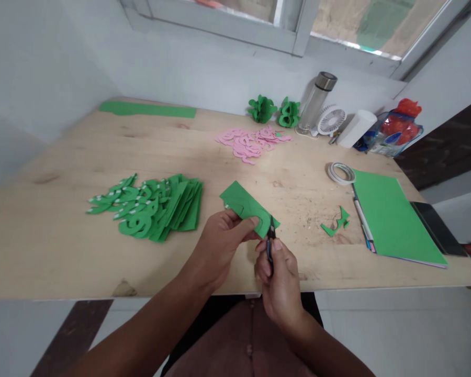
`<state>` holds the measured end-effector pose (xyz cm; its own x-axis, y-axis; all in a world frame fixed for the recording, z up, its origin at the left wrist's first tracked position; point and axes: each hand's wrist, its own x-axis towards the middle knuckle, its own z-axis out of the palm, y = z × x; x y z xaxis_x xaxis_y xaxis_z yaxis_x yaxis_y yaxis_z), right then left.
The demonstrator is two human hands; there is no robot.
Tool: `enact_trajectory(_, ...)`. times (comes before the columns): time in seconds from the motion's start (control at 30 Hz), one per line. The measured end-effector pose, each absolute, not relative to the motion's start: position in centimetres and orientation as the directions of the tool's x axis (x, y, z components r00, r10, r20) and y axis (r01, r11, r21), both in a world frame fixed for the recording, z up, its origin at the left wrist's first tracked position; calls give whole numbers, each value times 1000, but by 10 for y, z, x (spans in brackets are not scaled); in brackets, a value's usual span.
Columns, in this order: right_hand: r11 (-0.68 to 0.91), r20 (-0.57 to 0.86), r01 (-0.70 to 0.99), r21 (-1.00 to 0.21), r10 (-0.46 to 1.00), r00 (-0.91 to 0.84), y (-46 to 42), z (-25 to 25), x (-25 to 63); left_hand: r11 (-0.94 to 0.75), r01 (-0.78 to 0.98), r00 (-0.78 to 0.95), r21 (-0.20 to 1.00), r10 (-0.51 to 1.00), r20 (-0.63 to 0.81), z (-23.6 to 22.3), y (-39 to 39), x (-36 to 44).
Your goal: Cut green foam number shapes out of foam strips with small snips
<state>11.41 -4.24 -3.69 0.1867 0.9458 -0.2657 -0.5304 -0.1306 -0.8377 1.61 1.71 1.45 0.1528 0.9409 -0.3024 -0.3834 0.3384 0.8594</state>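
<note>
My left hand [230, 233] pinches a piece of green paper [245, 201] with a curved outline drawn on it, thumb on top. My right hand [278, 272] grips a pair of small dark scissors [271, 243], whose blades meet the paper's right end. To the left lies a heap of green cut-outs [141, 201], some with white patches, beside a stack of folded green paper [182, 201]. Green paper scraps [337, 222] lie to the right of my hands.
Pink paper cut-outs [247, 141] lie toward the back, near two green paper ornaments [262, 109]. A glass bottle [316, 104], a small fan [331, 120] and a white roll [356, 129] stand along the wall. Tape rolls [340, 166] and green sheets [396, 220] are at right.
</note>
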Motion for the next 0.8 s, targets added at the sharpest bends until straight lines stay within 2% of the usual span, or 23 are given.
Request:
enact_trajectory(0.5,-135,-281,-543,-829,940,195,-43,-34,113,351,-414,167,840,936,-309,16,16,15)
enact_trajectory(0.8,-166,-301,-534,-829,937,176,-45,-36,114,363,-367,135,857,932,-337,16,16,12)
